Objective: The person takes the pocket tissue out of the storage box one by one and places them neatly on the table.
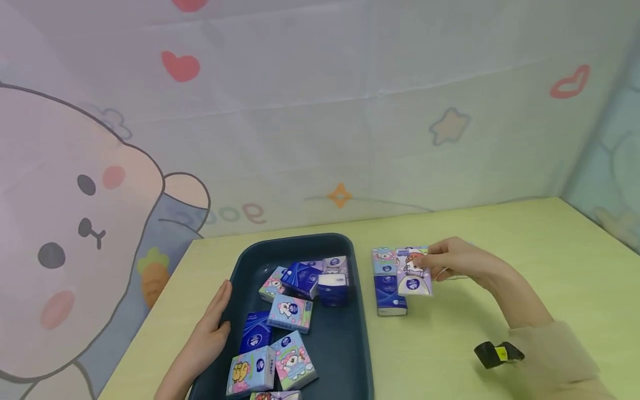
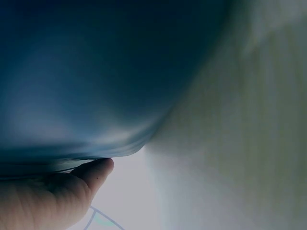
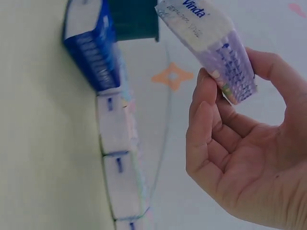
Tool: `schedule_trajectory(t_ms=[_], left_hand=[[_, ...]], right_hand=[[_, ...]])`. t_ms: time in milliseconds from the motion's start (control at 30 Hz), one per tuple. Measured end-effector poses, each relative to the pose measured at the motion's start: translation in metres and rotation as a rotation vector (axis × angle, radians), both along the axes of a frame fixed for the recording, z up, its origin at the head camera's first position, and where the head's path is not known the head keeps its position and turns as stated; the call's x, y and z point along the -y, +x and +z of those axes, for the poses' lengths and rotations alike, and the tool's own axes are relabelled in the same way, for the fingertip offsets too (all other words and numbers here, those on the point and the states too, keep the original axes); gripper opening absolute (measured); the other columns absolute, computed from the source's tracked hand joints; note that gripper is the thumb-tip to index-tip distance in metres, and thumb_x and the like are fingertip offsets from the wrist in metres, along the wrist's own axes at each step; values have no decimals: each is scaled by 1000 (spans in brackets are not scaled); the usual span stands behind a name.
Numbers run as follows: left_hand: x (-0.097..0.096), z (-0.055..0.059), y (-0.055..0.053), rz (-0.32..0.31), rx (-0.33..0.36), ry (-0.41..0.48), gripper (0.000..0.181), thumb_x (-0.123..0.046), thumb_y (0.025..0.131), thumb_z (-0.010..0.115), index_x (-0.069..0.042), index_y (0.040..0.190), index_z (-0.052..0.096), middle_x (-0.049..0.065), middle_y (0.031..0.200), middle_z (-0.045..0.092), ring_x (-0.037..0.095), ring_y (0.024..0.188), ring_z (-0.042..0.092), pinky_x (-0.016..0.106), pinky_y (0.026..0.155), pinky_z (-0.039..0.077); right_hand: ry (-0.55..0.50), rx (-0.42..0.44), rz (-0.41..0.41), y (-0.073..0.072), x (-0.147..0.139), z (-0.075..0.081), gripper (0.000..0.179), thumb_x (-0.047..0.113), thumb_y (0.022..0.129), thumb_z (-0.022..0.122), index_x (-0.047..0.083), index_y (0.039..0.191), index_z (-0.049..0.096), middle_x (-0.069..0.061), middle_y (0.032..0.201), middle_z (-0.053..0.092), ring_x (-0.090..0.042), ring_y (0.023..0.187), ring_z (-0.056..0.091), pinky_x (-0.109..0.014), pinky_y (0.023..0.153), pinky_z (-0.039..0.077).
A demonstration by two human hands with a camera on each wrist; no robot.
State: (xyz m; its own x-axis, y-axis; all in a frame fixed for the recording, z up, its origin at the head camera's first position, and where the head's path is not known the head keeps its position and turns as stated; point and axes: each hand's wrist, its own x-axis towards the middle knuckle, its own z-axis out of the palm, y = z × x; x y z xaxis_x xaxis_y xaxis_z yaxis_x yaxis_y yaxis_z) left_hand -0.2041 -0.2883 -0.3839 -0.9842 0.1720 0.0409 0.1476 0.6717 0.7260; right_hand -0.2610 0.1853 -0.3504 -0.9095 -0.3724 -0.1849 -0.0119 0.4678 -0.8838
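Observation:
My right hand (image 1: 455, 260) pinches a purple tissue pack (image 1: 414, 280) with a cartoon print between thumb and fingers. In the right wrist view its end, marked Vinda, is tilted up and away from the row of packs. Close beside and partly behind it are a blue tissue pack (image 1: 390, 294) and a pastel tissue pack (image 1: 384, 261) on the table. My left hand (image 1: 207, 333) rests along the left side of a dark teal tray (image 1: 345, 355), fingers extended against its rim. From the left wrist, a fingertip (image 2: 103, 167) shows right at the tray's edge.
Several tissue packs lie loosely in the tray, among them a light blue one (image 1: 290, 312) and a dark blue one (image 1: 256, 332). A black strap with a yellow patch (image 1: 500, 354) is near the right sleeve. A printed cloth (image 1: 310, 139) hangs behind the yellow-green table (image 1: 525, 239).

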Motion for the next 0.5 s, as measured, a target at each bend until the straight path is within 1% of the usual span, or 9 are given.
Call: schedule_trajectory(t_ms=[33, 100, 200, 333, 500], left_hand=[[0, 0, 0, -4, -3, 2, 70, 9, 91, 36, -4, 154, 8, 19, 162, -4, 45, 147, -4, 69, 112, 5], [-1, 0, -1, -10, -17, 6, 70, 10, 91, 37, -3, 154, 9, 20, 162, -3, 46, 147, -3, 69, 112, 6], [-2, 0, 0, -11, -25, 14, 70, 11, 90, 36, -2, 154, 9, 20, 162, -3, 46, 147, -3, 69, 112, 5], [-2, 1, 2, -3, -19, 15, 70, 12, 90, 35, -2, 154, 9, 20, 162, -3, 45, 147, -3, 69, 113, 5], [-3, 1, 1, -2, -12, 13, 70, 11, 90, 36, -2, 154, 9, 21, 162, -3, 46, 147, -3, 68, 113, 5]], right_hand=[[-1, 6, -5, 0, -2, -3, 40, 40, 91, 61, 0, 94, 65, 1, 81, 65, -19, 81, 61, -31, 80, 54], [-6, 19, -6, -1, -7, -9, 41, 40, 92, 60, 0, 93, 65, 2, 79, 64, -17, 79, 61, -30, 78, 55], [-32, 44, 11, -4, -11, -16, 45, 40, 94, 57, -4, 100, 66, 1, 84, 69, -15, 78, 65, -30, 78, 57], [-56, 92, 28, -6, -12, -23, 49, 39, 94, 58, -8, 109, 63, -4, 90, 74, -14, 79, 70, -33, 79, 59], [-7, 99, -16, -7, -9, -32, 51, 41, 90, 62, -7, 108, 64, -3, 87, 74, -12, 76, 69, -31, 74, 60]])
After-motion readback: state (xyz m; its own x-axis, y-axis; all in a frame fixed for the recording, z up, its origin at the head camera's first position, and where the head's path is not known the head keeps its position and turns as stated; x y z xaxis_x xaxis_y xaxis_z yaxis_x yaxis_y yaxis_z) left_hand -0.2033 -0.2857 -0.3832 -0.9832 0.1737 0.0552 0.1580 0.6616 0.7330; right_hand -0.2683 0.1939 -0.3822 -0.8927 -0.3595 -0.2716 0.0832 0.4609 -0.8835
